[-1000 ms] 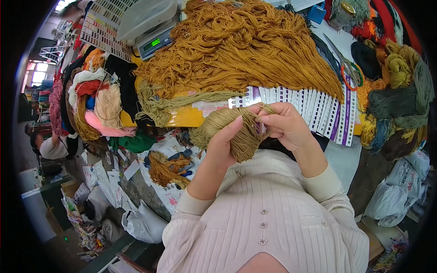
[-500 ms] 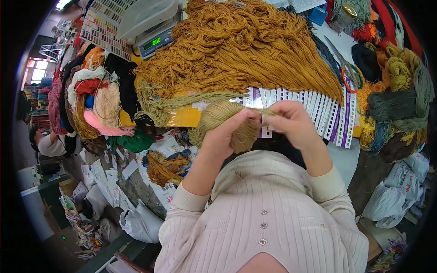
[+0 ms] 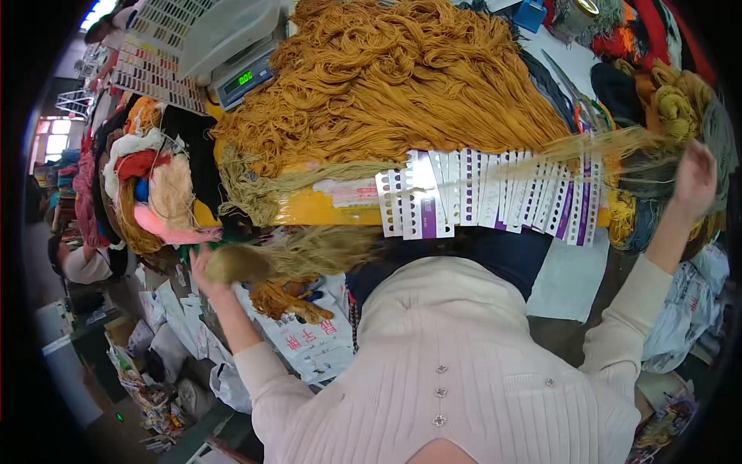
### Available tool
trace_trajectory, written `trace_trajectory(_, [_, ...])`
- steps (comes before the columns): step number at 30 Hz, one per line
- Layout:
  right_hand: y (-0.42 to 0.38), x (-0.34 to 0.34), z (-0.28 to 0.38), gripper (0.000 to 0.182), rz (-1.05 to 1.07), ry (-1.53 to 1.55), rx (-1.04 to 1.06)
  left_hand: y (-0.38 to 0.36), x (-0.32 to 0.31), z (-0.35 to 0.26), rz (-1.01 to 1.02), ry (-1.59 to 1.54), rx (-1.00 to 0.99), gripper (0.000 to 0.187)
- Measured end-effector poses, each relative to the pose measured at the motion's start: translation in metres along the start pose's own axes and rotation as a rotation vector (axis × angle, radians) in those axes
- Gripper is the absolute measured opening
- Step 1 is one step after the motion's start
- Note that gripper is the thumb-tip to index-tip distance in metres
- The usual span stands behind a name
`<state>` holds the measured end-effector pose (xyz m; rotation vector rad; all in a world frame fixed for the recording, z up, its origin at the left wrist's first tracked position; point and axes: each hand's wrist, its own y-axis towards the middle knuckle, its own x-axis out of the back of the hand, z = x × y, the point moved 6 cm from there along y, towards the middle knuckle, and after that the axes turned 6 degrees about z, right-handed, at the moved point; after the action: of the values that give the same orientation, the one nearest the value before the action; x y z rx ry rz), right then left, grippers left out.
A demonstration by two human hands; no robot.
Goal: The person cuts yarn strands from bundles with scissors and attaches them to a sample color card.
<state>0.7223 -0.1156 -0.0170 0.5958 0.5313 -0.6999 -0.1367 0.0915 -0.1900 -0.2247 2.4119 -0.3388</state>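
Note:
My left hand (image 3: 202,272) is out at the left, closed round one end of an olive-tan skein of yarn (image 3: 317,251). Its bundle stretches to the right in front of my waist, blurred by motion. Far out at the right is my right hand (image 3: 698,179), its fingers curled at the end of long, pale olive yarn strands (image 3: 610,147). Those strands trail leftward in the air across the hole-punched cards (image 3: 495,189). Motion blur hides how the fingers grip them.
A large heap of golden-brown yarn (image 3: 402,85) covers the table. Behind it at left stands a digital scale (image 3: 243,79), with colour sample cards (image 3: 158,66) beside it. Scissors (image 3: 583,100) lie at right near coloured skeins (image 3: 676,112). Another person (image 3: 85,259) is at far left.
My hands were together at a rounded bundle of olive yarn in front of me. Now they are spread wide apart, the left with the loosened skein, the right at the drawn-out strands.

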Motion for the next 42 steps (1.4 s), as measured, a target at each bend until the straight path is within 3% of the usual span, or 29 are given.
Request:
trace_trajectory(1, [-0.024,-0.056,-0.032,0.015,-0.15,-0.058,-0.024,0.021,0.003,0.032,0.339,-0.013,-0.02,0.017])
trace_trajectory(2, [-0.051,-0.094,-0.078,0.016,0.072,-0.192,-0.185,0.006,-0.066,0.067,0.402,-0.243,0.217,0.017])
trace_trajectory(3, [-0.069,-0.104,-0.123,0.014,0.273,-0.535,-0.272,-0.013,-0.137,0.102,0.405,-0.458,0.469,0.017])
trace_trajectory(5, [-0.127,-0.153,-0.197,0.014,0.49,-0.843,-0.487,-0.023,-0.203,0.167,0.644,-0.585,0.778,0.017])
trace_trajectory(7, [-0.166,-0.163,-0.254,0.011,0.516,-0.758,-0.648,-0.035,-0.236,0.186,0.192,0.395,0.538,0.019])
trace_trajectory(9, [-0.189,-0.167,-0.285,0.008,0.539,-0.724,-0.671,-0.043,-0.267,0.223,0.45,0.367,0.664,0.018])
trace_trajectory(12, [-0.198,-0.165,-0.293,0.009,0.509,-0.848,-0.612,-0.048,-0.273,0.26,0.522,0.515,0.802,0.023])
trace_trajectory(13, [-0.192,-0.161,-0.285,0.009,0.514,-0.819,-0.601,-0.044,-0.267,0.259,0.511,0.519,0.789,0.024])
trace_trajectory(14, [-0.182,-0.158,-0.272,0.01,0.515,-0.791,-0.593,-0.038,-0.263,0.237,0.472,0.539,0.583,0.022])
trace_trajectory(15, [-0.161,-0.146,-0.239,0.01,0.337,-0.741,-0.736,-0.034,-0.252,0.207,0.431,0.554,0.384,0.019])
trace_trajectory(16, [-0.126,-0.118,-0.213,0.01,0.377,-0.58,-0.628,-0.018,-0.209,0.172,0.226,0.499,0.35,0.022])
trace_trajectory(17, [-0.086,-0.069,-0.175,0.011,0.165,-0.572,-0.578,-0.004,-0.165,0.131,0.174,0.392,0.265,0.02])
trace_trajectory(18, [-0.039,-0.056,-0.116,0.011,0.115,-0.625,-0.391,0.01,-0.122,0.089,0.132,0.288,0.176,0.02])
trace_trajectory(19, [0.003,-0.005,-0.058,0.009,-0.083,-0.567,-0.243,0.013,-0.047,0.056,-0.05,0.199,0.181,0.025])
trace_trajectory(20, [0.041,0.01,0.01,0.007,0.056,-1.08,0.102,0.015,0.033,0.002,-0.287,0.459,-0.021,0.032])
trace_trajectory(21, [0.069,0.025,0.076,0.009,-0.022,-1.603,0.524,0.014,0.144,-0.027,-0.349,0.0,0.112,0.032])
trace_trajectory(22, [0.052,-0.018,0.109,0.015,-0.156,-1.526,0.832,-0.029,0.059,-0.033,-0.55,0.017,0.02,0.034])
trace_trajectory(23, [0.038,-0.053,0.085,0.015,-0.091,-1.414,0.693,-0.025,0.002,-0.008,0.102,-0.299,0.205,0.031])
trace_trajectory(25, [0.017,-0.118,0.03,0.019,0.045,-1.169,0.423,-0.037,-0.046,0.021,0.365,0.15,0.067,0.022])
trace_trajectory(26, [0.034,-0.045,-0.001,0.014,-0.032,-0.763,0.156,-0.041,-0.093,0.06,0.378,-0.271,0.312,0.015])
trace_trajectory(27, [-0.012,-0.09,-0.072,0.016,0.042,-0.751,-0.053,-0.047,-0.139,0.098,0.283,-0.676,0.565,0.017])
trace_trajectory(28, [-0.044,-0.115,-0.116,0.016,0.354,-1.091,-0.053,-0.055,-0.189,0.129,0.219,-0.62,0.666,0.017])
trace_trajectory(29, [-0.077,-0.127,-0.166,0.013,0.346,-0.887,-0.339,-0.049,-0.201,0.156,0.373,-0.357,0.817,0.013])
trace_trajectory(31, [-0.132,-0.143,-0.234,0.008,0.475,-0.934,-0.545,-0.055,-0.244,0.185,0.15,0.06,0.718,0.015])
trace_trajectory(33, [-0.172,-0.157,-0.272,0.01,0.593,-0.931,-0.345,-0.054,-0.276,0.212,0.318,0.408,0.667,0.02])
trace_trajectory(35, [-0.198,-0.16,-0.292,0.007,0.493,-0.989,-0.399,-0.056,-0.284,0.245,0.344,0.593,0.723,0.018])
trace_trajectory(39, [-0.217,-0.177,-0.291,0.012,0.56,-1.251,-0.088,-0.049,-0.286,0.289,0.482,0.917,0.713,0.017])
trace_trajectory(42, [-0.211,-0.172,-0.288,0.012,0.558,-1.174,-0.156,-0.048,-0.279,0.284,0.506,1.048,0.69,0.014])
